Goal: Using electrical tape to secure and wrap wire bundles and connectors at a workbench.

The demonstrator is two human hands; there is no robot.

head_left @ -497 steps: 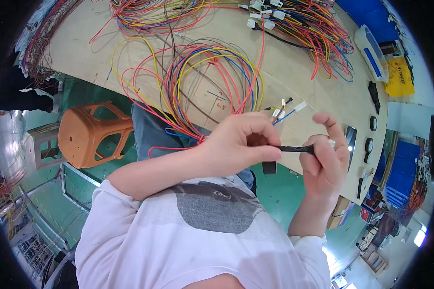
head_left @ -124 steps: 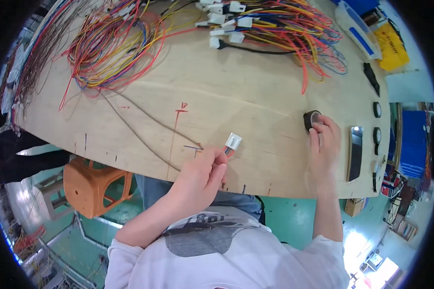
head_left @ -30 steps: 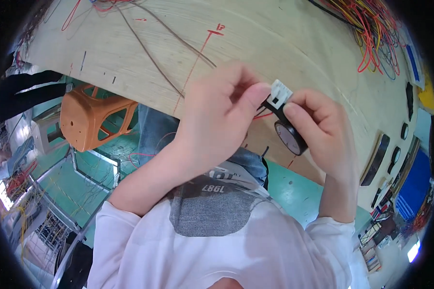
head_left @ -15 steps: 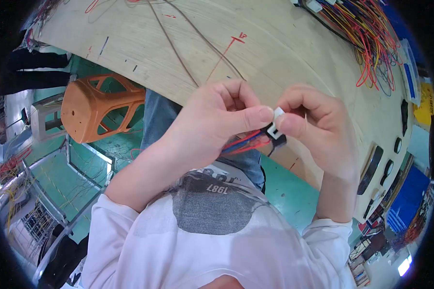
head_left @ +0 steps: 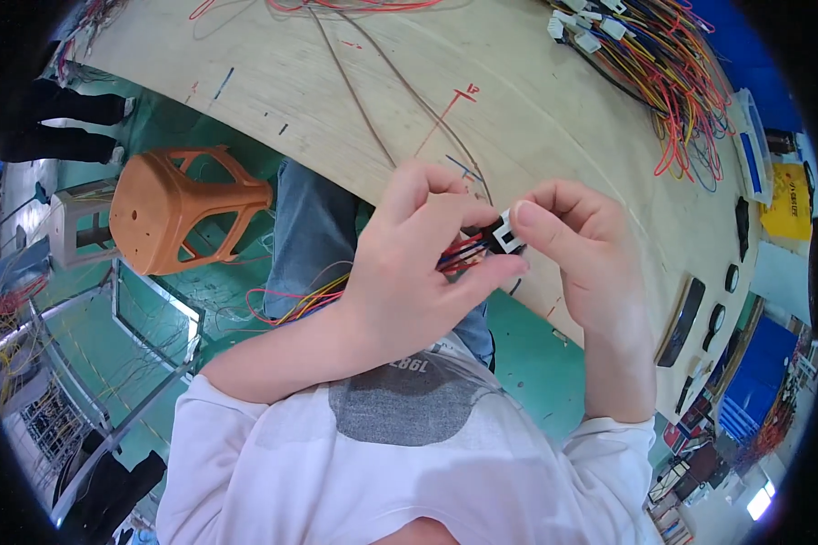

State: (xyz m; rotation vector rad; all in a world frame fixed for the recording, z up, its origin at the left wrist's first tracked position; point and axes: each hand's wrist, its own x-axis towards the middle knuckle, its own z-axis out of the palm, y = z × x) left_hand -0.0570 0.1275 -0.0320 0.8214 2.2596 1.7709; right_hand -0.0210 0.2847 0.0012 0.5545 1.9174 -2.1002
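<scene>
A white connector (head_left: pixel 507 238) with black parts sits between my two hands, over the table's near edge. My right hand (head_left: pixel 577 250) is closed on its right side, thumb and forefinger pinching it. Red, blue and dark wires (head_left: pixel 459 257) run from the connector into my left hand (head_left: pixel 400 259). That hand's fingers curl round the wires just behind the connector, while its thumb lies below, lifted off it. More yellow and red wires (head_left: pixel 314 298) trail out to the left behind my left wrist. My palm hides the middle of the bundle.
The wooden table (head_left: pixel 336 100) carries brown cords (head_left: pixel 364 104) and, at the far right, a heap of coloured wires (head_left: pixel 663 82) with white connectors. An orange stool (head_left: pixel 159 213) and a metal frame (head_left: pixel 168 309) stand at left. Another person's legs (head_left: pixel 68 123) are at far left.
My left thumb has come off the white connector and dropped below it. The connector has turned and shifted slightly left. The trailing wires now show beside my left wrist.
</scene>
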